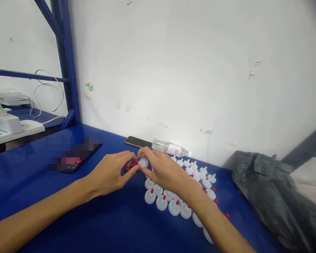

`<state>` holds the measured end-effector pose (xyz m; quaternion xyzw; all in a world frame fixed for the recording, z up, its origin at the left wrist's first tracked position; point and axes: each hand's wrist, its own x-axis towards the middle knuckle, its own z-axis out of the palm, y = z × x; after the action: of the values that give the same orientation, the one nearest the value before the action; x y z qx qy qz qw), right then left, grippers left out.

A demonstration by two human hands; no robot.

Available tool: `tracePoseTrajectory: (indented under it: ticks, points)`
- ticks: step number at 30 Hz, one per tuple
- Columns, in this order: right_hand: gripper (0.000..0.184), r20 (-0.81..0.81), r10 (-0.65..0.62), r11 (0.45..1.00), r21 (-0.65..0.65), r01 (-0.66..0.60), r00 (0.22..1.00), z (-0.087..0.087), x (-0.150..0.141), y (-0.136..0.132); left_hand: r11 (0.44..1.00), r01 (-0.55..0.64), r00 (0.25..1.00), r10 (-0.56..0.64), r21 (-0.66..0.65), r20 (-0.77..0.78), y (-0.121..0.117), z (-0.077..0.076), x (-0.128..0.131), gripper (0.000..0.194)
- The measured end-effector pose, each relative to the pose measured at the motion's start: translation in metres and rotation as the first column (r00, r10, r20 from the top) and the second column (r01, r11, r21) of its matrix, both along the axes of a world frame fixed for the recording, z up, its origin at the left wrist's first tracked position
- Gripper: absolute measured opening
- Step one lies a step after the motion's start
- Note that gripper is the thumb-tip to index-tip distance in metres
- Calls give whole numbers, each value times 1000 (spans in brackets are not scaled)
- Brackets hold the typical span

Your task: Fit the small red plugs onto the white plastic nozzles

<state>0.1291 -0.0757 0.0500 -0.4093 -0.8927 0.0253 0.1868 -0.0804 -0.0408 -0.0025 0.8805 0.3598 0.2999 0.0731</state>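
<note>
My right hand (162, 169) pinches a small white plastic cap (143, 162) just above the blue table (68, 196). My left hand (112, 172) meets it from the left, its fingertips closed on small red pieces (132, 166). Under and behind my right wrist stand several white caps with red tips (162, 202) in rows, and plain white caps (197, 170) lie further back. A few loose red pieces (227, 215) lie at the right of the rows.
A dark phone (77, 158) lies to the left. Another phone (137, 141) and a lying water bottle (170, 148) rest against the white wall. A black plastic bag (274, 196) fills the right. Blue shelf posts (65, 63) and power strips (7, 128) stand at far left.
</note>
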Motion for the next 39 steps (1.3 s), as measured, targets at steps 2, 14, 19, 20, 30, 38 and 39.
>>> tracePoseTrajectory:
  ticks: [2,14,19,20,30,38,39]
  points:
    - [22,74,4,1000,28,-6,997,3,-7,-6,999,42,999,-41,11,-17,-1,-3,0,33]
    - [21,218,-21,908,413,-73,976,1,-26,2,936,160,853,28,-312,522,5,-10,8,47]
    - [28,169,-267,847,511,147,949,8,10,18,876,191,737,170,-443,654,3,-13,7,50]
    - [22,126,-325,845,485,227,937,10,22,23,899,145,758,169,-414,630,4,-12,5,49]
    - [35,19,-259,964,61,258,966,-11,58,44,982,-157,963,176,-106,202,7,-8,0,29]
    - [48,146,-164,983,-54,174,976,-24,47,37,972,-213,970,223,-100,99,19,-14,0,23]
    - [49,158,-166,982,-66,178,973,-25,46,37,971,-218,972,225,-93,73,20,-14,-1,24]
